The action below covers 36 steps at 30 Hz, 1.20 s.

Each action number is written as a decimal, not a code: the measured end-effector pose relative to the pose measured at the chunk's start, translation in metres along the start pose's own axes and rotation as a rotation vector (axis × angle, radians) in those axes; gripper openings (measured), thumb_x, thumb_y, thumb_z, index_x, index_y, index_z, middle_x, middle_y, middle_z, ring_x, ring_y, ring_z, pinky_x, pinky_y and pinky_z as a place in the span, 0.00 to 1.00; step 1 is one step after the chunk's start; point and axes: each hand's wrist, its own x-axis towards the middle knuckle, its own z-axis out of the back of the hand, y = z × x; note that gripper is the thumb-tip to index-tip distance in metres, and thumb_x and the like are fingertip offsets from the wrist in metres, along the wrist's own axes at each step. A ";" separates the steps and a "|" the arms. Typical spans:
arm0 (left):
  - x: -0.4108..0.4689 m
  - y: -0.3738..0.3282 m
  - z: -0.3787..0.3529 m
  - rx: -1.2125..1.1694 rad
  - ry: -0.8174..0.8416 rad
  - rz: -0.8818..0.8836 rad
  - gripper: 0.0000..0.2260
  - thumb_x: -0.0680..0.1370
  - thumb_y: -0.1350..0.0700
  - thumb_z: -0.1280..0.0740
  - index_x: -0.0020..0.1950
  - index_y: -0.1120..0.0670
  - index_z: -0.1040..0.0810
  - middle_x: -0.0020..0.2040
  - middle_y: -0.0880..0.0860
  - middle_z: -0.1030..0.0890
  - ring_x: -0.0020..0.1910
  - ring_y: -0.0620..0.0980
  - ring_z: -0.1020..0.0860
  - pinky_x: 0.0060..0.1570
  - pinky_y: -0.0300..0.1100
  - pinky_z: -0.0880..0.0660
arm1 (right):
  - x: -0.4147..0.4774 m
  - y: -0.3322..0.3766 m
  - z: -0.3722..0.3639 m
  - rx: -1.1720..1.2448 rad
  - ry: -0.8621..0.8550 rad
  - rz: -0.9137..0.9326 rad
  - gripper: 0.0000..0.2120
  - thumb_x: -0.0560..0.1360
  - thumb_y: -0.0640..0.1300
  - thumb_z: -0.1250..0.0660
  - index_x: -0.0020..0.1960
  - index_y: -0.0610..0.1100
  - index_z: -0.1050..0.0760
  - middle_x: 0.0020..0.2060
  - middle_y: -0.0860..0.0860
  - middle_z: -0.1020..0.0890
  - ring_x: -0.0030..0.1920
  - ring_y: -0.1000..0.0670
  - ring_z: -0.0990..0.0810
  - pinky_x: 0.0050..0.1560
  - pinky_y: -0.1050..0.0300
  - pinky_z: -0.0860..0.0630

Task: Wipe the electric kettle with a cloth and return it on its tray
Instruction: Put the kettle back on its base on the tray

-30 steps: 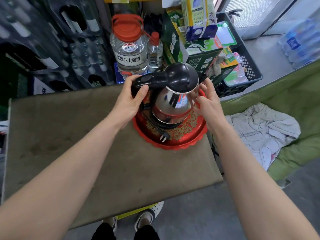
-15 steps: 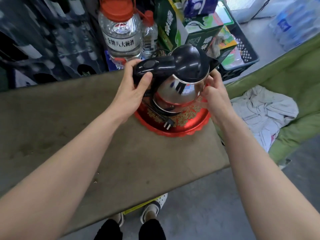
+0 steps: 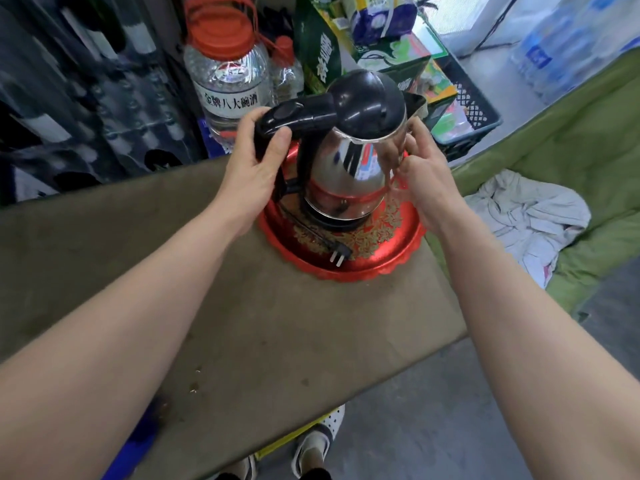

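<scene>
Currently gripping kettle (image 3: 349, 168) handle with left hand (image 3: 254, 171), bracing steel side with flat right hand (image 3: 427, 181). Might snag loose plug (image 3: 339, 254) on tray (image 3: 398, 261) when lifting, tipping kettle.

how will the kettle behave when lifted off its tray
Probably rigid: the kettle has a shiny steel body. That polish may slip under the right hand; the handle in the left hand looks surer. The loose plug cord on the tray may drag.
</scene>
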 end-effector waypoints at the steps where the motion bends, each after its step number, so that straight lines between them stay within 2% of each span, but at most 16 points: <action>1: 0.003 0.000 0.000 -0.005 0.002 0.000 0.21 0.72 0.31 0.34 0.61 0.35 0.30 0.64 0.47 0.22 0.65 0.51 0.24 0.64 0.62 0.28 | 0.001 0.001 0.000 -0.007 0.003 -0.005 0.31 0.70 0.27 0.51 0.64 0.49 0.28 0.52 0.41 0.23 0.41 0.55 0.24 0.35 0.57 0.31; 4: 0.007 -0.003 0.000 0.004 0.006 -0.021 0.21 0.73 0.33 0.34 0.65 0.35 0.31 0.67 0.46 0.25 0.67 0.51 0.25 0.65 0.62 0.29 | 0.001 0.001 0.000 -0.035 0.009 -0.015 0.31 0.73 0.29 0.49 0.62 0.59 0.26 0.59 0.43 0.20 0.45 0.54 0.21 0.42 0.51 0.24; 6: 0.007 -0.004 -0.003 0.044 0.009 -0.058 0.23 0.77 0.37 0.36 0.70 0.40 0.34 0.68 0.45 0.26 0.68 0.48 0.27 0.68 0.58 0.29 | -0.002 0.000 0.003 -0.053 0.009 -0.017 0.29 0.73 0.29 0.49 0.63 0.54 0.27 0.59 0.44 0.20 0.51 0.50 0.20 0.47 0.46 0.19; 8: 0.007 -0.005 -0.007 0.095 0.014 -0.085 0.22 0.79 0.40 0.37 0.71 0.45 0.34 0.67 0.45 0.27 0.67 0.44 0.28 0.69 0.53 0.30 | -0.006 -0.003 0.007 -0.055 0.006 -0.037 0.26 0.74 0.28 0.49 0.63 0.50 0.28 0.55 0.47 0.19 0.55 0.47 0.19 0.52 0.43 0.17; 10: 0.006 -0.003 -0.007 0.085 0.005 -0.051 0.23 0.77 0.38 0.36 0.69 0.45 0.34 0.64 0.45 0.25 0.65 0.44 0.25 0.68 0.52 0.28 | -0.010 -0.008 0.008 -0.058 0.014 -0.069 0.25 0.75 0.29 0.47 0.63 0.51 0.27 0.54 0.51 0.17 0.57 0.45 0.18 0.57 0.41 0.17; 13: 0.004 0.006 0.001 -0.006 -0.028 0.049 0.27 0.69 0.30 0.33 0.63 0.40 0.31 0.64 0.47 0.23 0.65 0.49 0.24 0.65 0.58 0.27 | -0.013 -0.014 0.004 -0.138 0.034 -0.061 0.26 0.76 0.32 0.46 0.64 0.57 0.27 0.59 0.50 0.17 0.59 0.44 0.17 0.57 0.37 0.17; 17: 0.004 0.013 0.007 -0.040 -0.021 0.080 0.17 0.71 0.33 0.33 0.57 0.33 0.29 0.61 0.43 0.22 0.65 0.49 0.24 0.65 0.59 0.27 | -0.009 -0.015 0.001 -0.164 0.037 -0.044 0.28 0.72 0.31 0.47 0.63 0.57 0.27 0.57 0.49 0.18 0.58 0.42 0.17 0.55 0.35 0.17; 20: 0.006 0.011 0.007 -0.043 0.001 0.075 0.17 0.71 0.33 0.33 0.58 0.31 0.30 0.63 0.43 0.23 0.66 0.48 0.25 0.66 0.58 0.28 | -0.008 -0.017 0.002 -0.185 0.051 -0.051 0.29 0.73 0.31 0.46 0.65 0.57 0.28 0.58 0.50 0.19 0.58 0.46 0.17 0.56 0.36 0.17; 22: 0.006 0.013 0.008 -0.050 0.015 0.074 0.19 0.73 0.34 0.34 0.62 0.34 0.31 0.65 0.43 0.24 0.67 0.47 0.26 0.67 0.58 0.29 | -0.008 -0.019 0.003 -0.167 0.056 -0.049 0.30 0.74 0.30 0.46 0.66 0.58 0.28 0.60 0.51 0.19 0.60 0.48 0.17 0.58 0.37 0.17; 25: 0.002 0.018 0.007 -0.071 0.043 0.047 0.20 0.80 0.43 0.37 0.71 0.42 0.35 0.63 0.33 0.24 0.67 0.39 0.27 0.68 0.58 0.30 | -0.008 -0.026 0.006 -0.145 0.053 -0.034 0.34 0.77 0.31 0.42 0.73 0.63 0.31 0.66 0.54 0.21 0.61 0.53 0.17 0.58 0.45 0.16; 27: 0.005 0.019 0.005 -0.081 0.044 0.047 0.19 0.82 0.48 0.39 0.73 0.45 0.36 0.61 0.31 0.24 0.65 0.35 0.27 0.68 0.57 0.29 | -0.010 -0.032 0.008 -0.114 0.051 -0.009 0.37 0.78 0.29 0.44 0.75 0.64 0.33 0.71 0.54 0.24 0.59 0.55 0.16 0.56 0.53 0.16; 31: 0.025 0.017 0.003 -0.078 0.032 0.040 0.22 0.81 0.45 0.39 0.74 0.47 0.36 0.68 0.41 0.26 0.69 0.43 0.29 0.68 0.60 0.30 | -0.007 -0.042 0.011 -0.089 0.011 0.027 0.41 0.75 0.25 0.44 0.76 0.62 0.33 0.72 0.53 0.25 0.57 0.54 0.17 0.53 0.58 0.17; 33: 0.030 0.023 -0.001 -0.064 -0.006 0.024 0.22 0.81 0.45 0.39 0.74 0.45 0.36 0.69 0.43 0.26 0.69 0.41 0.28 0.69 0.55 0.31 | 0.000 -0.050 0.019 -0.135 -0.063 0.041 0.38 0.74 0.26 0.42 0.73 0.61 0.28 0.66 0.54 0.20 0.58 0.53 0.18 0.55 0.56 0.17; 35: 0.025 0.039 -0.004 0.048 -0.132 0.053 0.21 0.82 0.46 0.40 0.75 0.46 0.36 0.68 0.44 0.27 0.66 0.37 0.28 0.69 0.43 0.32 | 0.013 -0.063 0.032 -0.251 -0.207 0.036 0.31 0.76 0.31 0.41 0.70 0.58 0.25 0.62 0.53 0.18 0.58 0.53 0.18 0.60 0.48 0.18; 36: 0.020 0.052 -0.004 0.148 -0.208 0.094 0.22 0.82 0.46 0.40 0.76 0.47 0.37 0.69 0.45 0.27 0.65 0.37 0.27 0.68 0.38 0.33 | 0.021 -0.070 0.040 -0.332 -0.272 0.006 0.28 0.77 0.33 0.40 0.71 0.55 0.26 0.63 0.52 0.18 0.60 0.51 0.19 0.63 0.45 0.20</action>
